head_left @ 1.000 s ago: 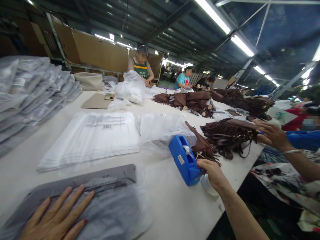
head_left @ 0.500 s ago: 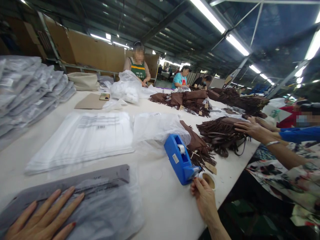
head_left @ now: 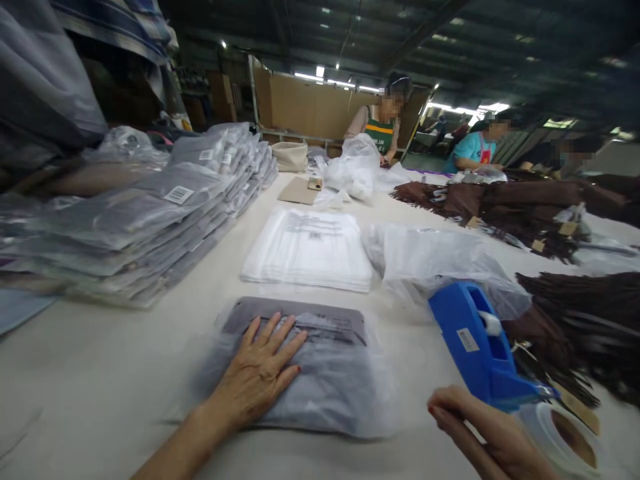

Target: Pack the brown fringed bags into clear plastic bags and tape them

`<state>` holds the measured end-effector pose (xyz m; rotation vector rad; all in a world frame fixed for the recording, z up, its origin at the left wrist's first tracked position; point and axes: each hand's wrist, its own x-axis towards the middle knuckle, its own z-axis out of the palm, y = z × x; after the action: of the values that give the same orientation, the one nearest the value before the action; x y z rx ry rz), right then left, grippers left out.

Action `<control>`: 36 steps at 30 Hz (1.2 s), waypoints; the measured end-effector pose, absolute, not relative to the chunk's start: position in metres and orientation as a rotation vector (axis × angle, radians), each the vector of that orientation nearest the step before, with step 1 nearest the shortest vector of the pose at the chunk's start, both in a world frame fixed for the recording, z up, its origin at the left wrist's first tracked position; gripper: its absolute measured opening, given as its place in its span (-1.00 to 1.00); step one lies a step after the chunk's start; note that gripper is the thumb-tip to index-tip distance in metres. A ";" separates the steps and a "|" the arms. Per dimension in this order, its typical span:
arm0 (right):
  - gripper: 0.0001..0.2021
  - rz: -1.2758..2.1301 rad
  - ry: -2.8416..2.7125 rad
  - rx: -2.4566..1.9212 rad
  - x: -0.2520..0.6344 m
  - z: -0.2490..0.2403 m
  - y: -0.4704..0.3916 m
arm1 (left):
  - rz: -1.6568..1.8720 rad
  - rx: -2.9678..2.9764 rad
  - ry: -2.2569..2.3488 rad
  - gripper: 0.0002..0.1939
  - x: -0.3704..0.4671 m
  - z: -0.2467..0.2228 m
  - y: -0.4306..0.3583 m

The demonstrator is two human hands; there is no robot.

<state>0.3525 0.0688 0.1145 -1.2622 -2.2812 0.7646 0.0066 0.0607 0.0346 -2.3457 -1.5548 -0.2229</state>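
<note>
A grey item in a translucent plastic bag [head_left: 330,393] lies flat on the white table. My left hand [head_left: 260,373] rests on it with the fingers spread. To the right, my right hand [head_left: 480,427] is raised beside the blue tape dispenser [head_left: 475,347], thumb and forefinger pinched together. Whatever is between those fingertips is too small to make out. A roll of tape [head_left: 565,433] lies on the table just right of my right hand.
Bagged grey items are piled in a stack [head_left: 150,220] at the left. White printed bags [head_left: 315,253] lie beyond the grey item. Brown fringed goods [head_left: 525,207] spread across the right. Two people [head_left: 383,127] work behind the table.
The view has turned left and brought the bagged item to the middle. My right hand has left the dispenser's front tip and come nearer, still pinched. My left hand stays on the bag.
</note>
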 end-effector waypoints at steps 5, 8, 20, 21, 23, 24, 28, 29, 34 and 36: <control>-0.79 0.891 -2.943 -0.986 0.252 0.151 0.129 | -0.340 -2.372 -1.596 -0.49 0.009 0.032 0.058; -0.82 0.921 -3.117 -1.002 0.220 0.132 0.161 | -0.359 -2.401 -1.630 -0.47 0.009 0.032 0.058; -0.71 0.632 -2.781 -1.771 0.235 0.092 0.202 | -0.405 -2.420 -1.649 -0.46 0.007 0.032 0.059; -0.75 0.554 -2.721 -1.792 0.241 0.094 0.195 | -0.406 -2.420 -1.640 -0.46 0.007 0.032 0.059; -0.78 0.409 -2.608 -1.624 0.250 0.095 0.170 | -0.396 -2.424 -1.620 -0.46 0.007 0.032 0.058; -0.76 0.327 -2.580 -1.449 0.252 0.092 0.154 | -0.395 -2.420 -1.616 -0.46 0.007 0.032 0.057; -0.53 -0.057 -2.662 -0.772 0.243 0.064 0.095 | -0.369 -2.392 -1.612 -0.47 0.011 0.034 0.060; -0.45 -0.125 -2.694 -0.720 0.240 0.056 0.086 | -0.353 -2.386 -1.608 -0.47 0.010 0.034 0.062; -0.39 -0.158 -2.720 -0.772 0.235 0.033 0.078 | -0.235 -2.381 -1.543 -0.47 -0.026 0.030 0.058; -0.36 -0.118 -2.653 -0.775 0.235 0.029 0.076 | -0.238 -2.302 -1.615 -0.47 -0.046 0.028 0.047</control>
<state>0.2347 0.0764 0.0294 -0.7746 -2.6535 -0.1180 -0.0463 0.0475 0.0277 -2.3019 -1.6154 -0.2377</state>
